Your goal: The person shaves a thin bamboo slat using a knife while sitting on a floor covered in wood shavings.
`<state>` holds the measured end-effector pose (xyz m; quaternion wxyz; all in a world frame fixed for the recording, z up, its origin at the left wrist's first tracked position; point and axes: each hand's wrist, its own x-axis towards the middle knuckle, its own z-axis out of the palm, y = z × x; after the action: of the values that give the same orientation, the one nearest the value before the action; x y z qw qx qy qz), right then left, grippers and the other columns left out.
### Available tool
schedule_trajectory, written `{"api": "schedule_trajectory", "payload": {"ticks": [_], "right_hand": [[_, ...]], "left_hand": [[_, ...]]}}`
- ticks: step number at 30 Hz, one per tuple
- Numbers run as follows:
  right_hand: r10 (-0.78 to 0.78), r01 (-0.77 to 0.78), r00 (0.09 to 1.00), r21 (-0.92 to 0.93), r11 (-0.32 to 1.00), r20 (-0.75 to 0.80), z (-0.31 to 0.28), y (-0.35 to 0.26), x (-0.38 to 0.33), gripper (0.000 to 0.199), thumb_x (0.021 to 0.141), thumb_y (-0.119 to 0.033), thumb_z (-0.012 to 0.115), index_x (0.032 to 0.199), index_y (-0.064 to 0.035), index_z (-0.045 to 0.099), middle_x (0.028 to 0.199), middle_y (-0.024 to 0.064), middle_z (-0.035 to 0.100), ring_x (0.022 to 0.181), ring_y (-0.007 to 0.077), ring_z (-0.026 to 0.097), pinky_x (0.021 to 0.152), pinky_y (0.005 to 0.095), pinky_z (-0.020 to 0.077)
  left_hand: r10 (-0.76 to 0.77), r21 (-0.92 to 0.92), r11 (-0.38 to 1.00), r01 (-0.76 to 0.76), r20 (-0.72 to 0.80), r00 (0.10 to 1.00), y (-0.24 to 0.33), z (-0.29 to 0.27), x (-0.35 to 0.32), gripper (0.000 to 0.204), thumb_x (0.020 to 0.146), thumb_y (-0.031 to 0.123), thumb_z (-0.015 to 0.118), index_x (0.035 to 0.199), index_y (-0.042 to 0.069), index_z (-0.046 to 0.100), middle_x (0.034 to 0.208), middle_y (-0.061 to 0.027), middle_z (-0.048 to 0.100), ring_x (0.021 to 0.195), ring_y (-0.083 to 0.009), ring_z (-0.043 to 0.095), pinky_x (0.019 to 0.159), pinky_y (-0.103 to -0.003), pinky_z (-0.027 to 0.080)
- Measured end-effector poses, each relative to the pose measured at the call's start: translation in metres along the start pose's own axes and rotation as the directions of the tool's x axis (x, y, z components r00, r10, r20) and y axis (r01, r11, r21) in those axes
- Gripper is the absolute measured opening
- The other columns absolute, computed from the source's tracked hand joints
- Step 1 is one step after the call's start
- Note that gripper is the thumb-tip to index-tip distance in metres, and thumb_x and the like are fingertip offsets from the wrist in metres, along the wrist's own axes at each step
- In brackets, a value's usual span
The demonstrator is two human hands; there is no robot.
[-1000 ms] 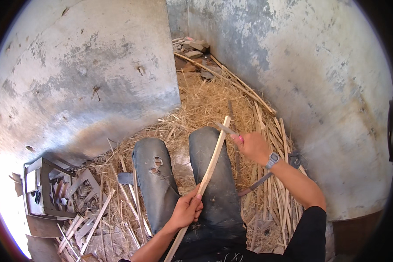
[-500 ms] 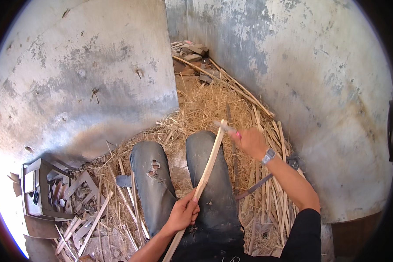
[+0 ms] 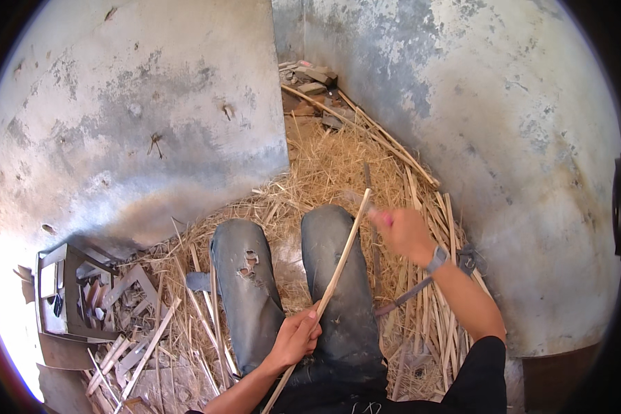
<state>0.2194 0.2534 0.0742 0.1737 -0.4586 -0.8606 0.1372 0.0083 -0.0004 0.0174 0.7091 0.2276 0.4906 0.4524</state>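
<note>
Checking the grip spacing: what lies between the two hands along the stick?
In the head view, only the bare stick spans from the left hand to the right hand, crossing above the right knee.

Thin pale wood stick (image 3: pixel 334 279), long & straight, bare light tan. Runs diagonal thru lower centre of frame: low end near bottom edge approx centre-left, top end up-right of centre. Lies over the right jeans leg. Left hand (image 3: pixel 298 338) grips it near lower third. Right hand (image 3: pixel 406 233) is at its top end w/ a small pink-handled tool (image 3: pixel 382 218), blurred; blade can't be made out.
</note>
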Motion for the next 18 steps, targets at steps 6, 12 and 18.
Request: {"api": "schedule_trajectory", "payload": {"ticks": [6, 12, 18], "right_hand": [[-0.218, 0.235, 0.945, -0.044, 0.971, 0.243, 0.026, -0.058, -0.074, 0.071, 0.101, -0.062, 0.048, 0.061, -0.0064, 0.067, 0.054, 0.0201, 0.059, 0.052, 0.0397, 0.063, 0.051, 0.0501, 0.0506], [-0.145, 0.153, 0.986, -0.097, 0.983, 0.087, 0.026, -0.035, -0.058, 0.070, 0.100, -0.062, 0.051, 0.062, -0.0062, 0.068, 0.051, 0.0184, 0.058, 0.048, 0.0370, 0.063, 0.045, 0.0480, 0.0492], [-0.057, 0.078, 0.990, -0.163, 0.983, 0.132, 0.008, -0.005, -0.040, 0.066, 0.100, -0.059, 0.054, 0.062, -0.0064, 0.067, 0.049, 0.0181, 0.056, 0.043, 0.0372, 0.059, 0.044, 0.0473, 0.0469]], "left_hand": [[0.075, 0.077, 0.994, -0.072, -0.031, 0.997, -0.007, 0.001, 0.003, 0.045, 0.109, 0.029, 0.055, 0.143, -0.001, 0.058, 0.072, 0.0017, 0.050, 0.049, -0.0033, 0.039, 0.044, -0.021, 0.031], [0.092, 0.093, 0.992, -0.082, -0.108, 0.990, -0.014, 0.007, 0.003, 0.047, 0.105, 0.028, 0.064, 0.141, -0.002, 0.060, 0.072, 0.0016, 0.055, 0.047, -0.0027, 0.044, 0.042, -0.022, 0.034], [0.138, 0.155, 0.981, -0.114, -0.156, 0.978, -0.009, 0.013, -0.002, 0.050, 0.102, 0.028, 0.070, 0.140, -0.002, 0.061, 0.070, 0.0015, 0.056, 0.047, -0.0030, 0.046, 0.042, -0.022, 0.036]]}}
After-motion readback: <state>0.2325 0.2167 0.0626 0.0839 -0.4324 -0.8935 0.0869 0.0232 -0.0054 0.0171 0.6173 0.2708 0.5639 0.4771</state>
